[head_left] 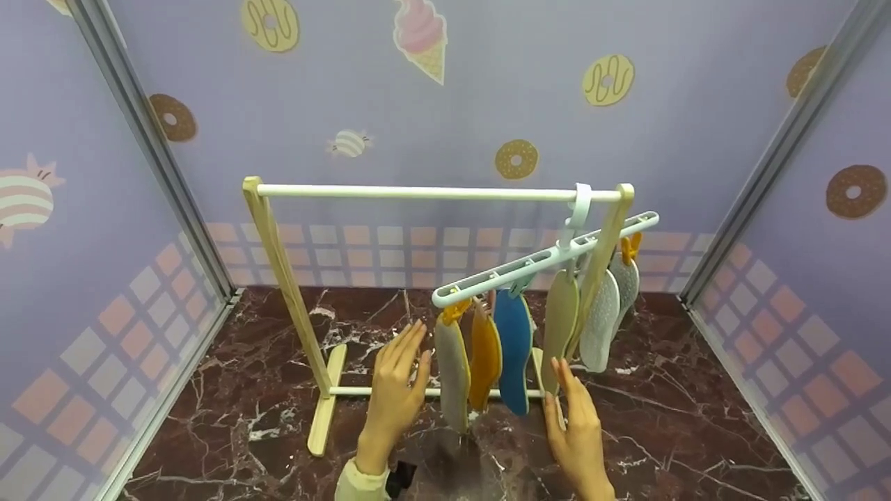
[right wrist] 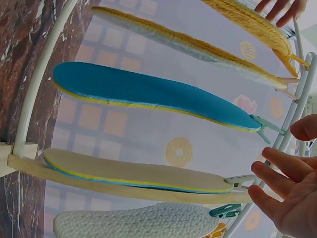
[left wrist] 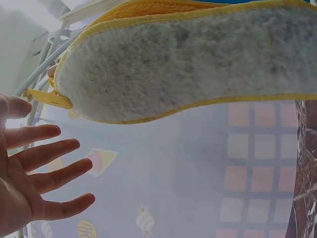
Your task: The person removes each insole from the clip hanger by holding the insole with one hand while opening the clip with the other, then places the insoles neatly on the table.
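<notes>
Lilac walls (head_left: 452,118) with printed sweets are enclosing a dark marbled worktop (head_left: 682,445), where a wooden rack (head_left: 289,278) is standing. From the left, the left hand (head_left: 398,383) is hovering wide, with straight fingers and nothing held, just beside a grey insole (head_left: 452,376). This insole is hanging from an orange clip (head_left: 456,309) at the near end of a white hanger (head_left: 543,261). Next to it, an orange insole (head_left: 485,362), a blue insole (head_left: 514,348) and a beige insole (head_left: 559,313) are hanging in a row. Near the beige one, the right hand (head_left: 578,435) is opening its fingers loosely around nothing; whether it is touching, one cannot tell. Farther right, two pale textured insoles (head_left: 598,320) are hanging.

Because the hanger is lying slantwise and its hook (head_left: 580,209) is sitting close to the right post (head_left: 592,299), any turning could be making it knock the wood. Careless pulling could be freeing an insole from its clip.
</notes>
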A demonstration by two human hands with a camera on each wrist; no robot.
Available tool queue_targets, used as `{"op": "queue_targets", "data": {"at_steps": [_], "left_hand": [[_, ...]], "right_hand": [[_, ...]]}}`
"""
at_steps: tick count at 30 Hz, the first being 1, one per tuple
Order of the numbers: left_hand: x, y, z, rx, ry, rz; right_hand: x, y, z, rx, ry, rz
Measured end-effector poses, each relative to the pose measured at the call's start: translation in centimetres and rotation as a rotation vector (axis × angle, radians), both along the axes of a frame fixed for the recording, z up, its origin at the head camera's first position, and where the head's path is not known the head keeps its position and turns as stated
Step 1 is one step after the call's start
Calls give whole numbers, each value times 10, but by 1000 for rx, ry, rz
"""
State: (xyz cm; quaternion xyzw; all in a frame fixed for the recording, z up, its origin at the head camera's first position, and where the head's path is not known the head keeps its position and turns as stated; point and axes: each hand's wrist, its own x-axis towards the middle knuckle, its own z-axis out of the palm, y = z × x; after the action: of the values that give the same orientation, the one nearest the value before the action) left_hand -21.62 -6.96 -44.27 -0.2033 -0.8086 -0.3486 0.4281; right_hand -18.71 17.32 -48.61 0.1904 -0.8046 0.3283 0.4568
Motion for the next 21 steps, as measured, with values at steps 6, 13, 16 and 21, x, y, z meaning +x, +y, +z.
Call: {"op": "queue_targets", "data": {"at_steps": [6, 13, 16, 21], "left_hand": [[-4, 3, 8, 26, -23, -58], [-4, 5, 16, 13, 15, -90], [-4, 6, 20, 7, 16, -104], [-2, 7, 27, 15, -10, -131]], "right_hand": [[1, -2, 2, 2, -6, -7], [2, -5, 4, -2, -9, 4], [2, -6, 4, -8, -1, 9], [3, -9, 4, -23, -6, 39]]}}
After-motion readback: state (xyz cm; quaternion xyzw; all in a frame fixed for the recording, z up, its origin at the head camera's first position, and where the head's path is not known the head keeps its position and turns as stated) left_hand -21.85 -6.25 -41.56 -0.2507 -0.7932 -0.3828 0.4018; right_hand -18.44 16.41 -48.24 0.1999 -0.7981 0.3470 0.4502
